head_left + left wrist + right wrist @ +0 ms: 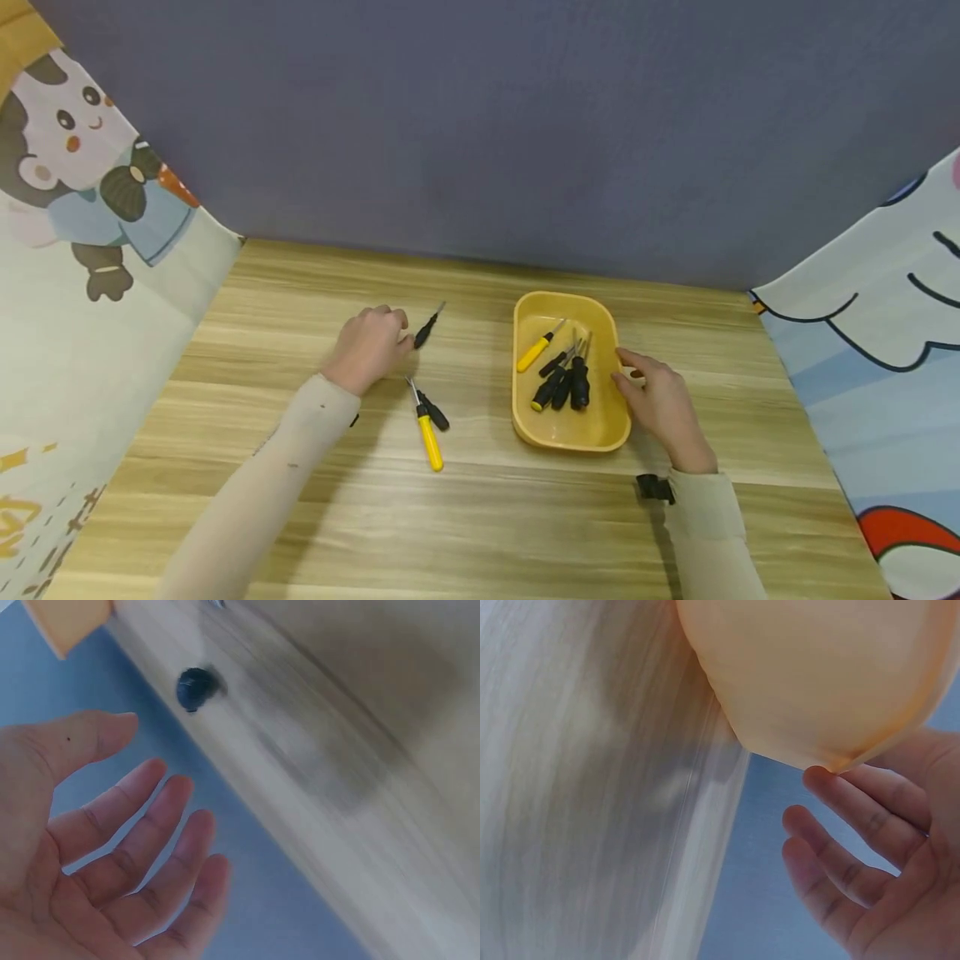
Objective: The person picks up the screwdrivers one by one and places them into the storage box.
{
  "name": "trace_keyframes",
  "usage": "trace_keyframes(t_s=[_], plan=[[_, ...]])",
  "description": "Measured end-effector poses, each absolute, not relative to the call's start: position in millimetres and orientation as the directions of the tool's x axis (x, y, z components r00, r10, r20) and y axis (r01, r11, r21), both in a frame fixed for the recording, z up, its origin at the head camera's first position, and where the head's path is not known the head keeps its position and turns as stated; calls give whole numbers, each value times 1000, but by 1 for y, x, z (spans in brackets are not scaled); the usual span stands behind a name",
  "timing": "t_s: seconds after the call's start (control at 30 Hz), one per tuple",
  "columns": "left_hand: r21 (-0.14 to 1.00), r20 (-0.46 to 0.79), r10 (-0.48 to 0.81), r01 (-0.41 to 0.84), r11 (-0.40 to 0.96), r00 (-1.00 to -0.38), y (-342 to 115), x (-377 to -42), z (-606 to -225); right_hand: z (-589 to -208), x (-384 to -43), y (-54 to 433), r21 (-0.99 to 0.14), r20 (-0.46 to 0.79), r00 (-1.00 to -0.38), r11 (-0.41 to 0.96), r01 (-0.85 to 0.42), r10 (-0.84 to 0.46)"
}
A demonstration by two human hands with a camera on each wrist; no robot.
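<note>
My left hand (372, 343) is over the left part of the table, its fingertips close beside a small black screwdriver (425, 332). In the left wrist view its fingers are spread and loosely bent, holding nothing, with the dark handle end (196, 688) a little beyond them. At the yellow tray (572, 437), my right hand (663, 408) touches the right rim with its fingertips; the right wrist view shows relaxed fingers, the thumb hidden. Inside the tray lie a yellow-handled screwdriver (534, 354) and several black-handled screwdrivers (580, 385).
Nearer the front of the wooden table (510, 525), a yellow screwdriver (430, 442) lies across a black one (435, 412). A grey-blue wall (480, 142) closes off the back, and cartoon-printed panels (82, 183) stand at both sides.
</note>
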State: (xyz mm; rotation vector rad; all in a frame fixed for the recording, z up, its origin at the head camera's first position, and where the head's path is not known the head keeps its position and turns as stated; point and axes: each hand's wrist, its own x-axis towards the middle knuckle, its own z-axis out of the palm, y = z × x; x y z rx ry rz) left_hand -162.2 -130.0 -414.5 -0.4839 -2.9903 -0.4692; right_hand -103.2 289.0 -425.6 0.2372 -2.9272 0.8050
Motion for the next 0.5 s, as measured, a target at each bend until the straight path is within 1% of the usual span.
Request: trace_keyframes(t_s=[0.23, 0.33, 0.5], plan=[[280, 60, 302, 307, 910, -951, -120, -185, -424, -426, -103, 289, -506, 118, -986, 847, -164, -121], [263, 5, 300, 291, 920, -954, -114, -191, -426, -426, -103, 289, -504, 124, -985, 848, -163, -116], [277, -96, 277, 242, 930, -956, -106, -198, -428, -426, -103, 290, -505, 126, -985, 847, -164, -116]])
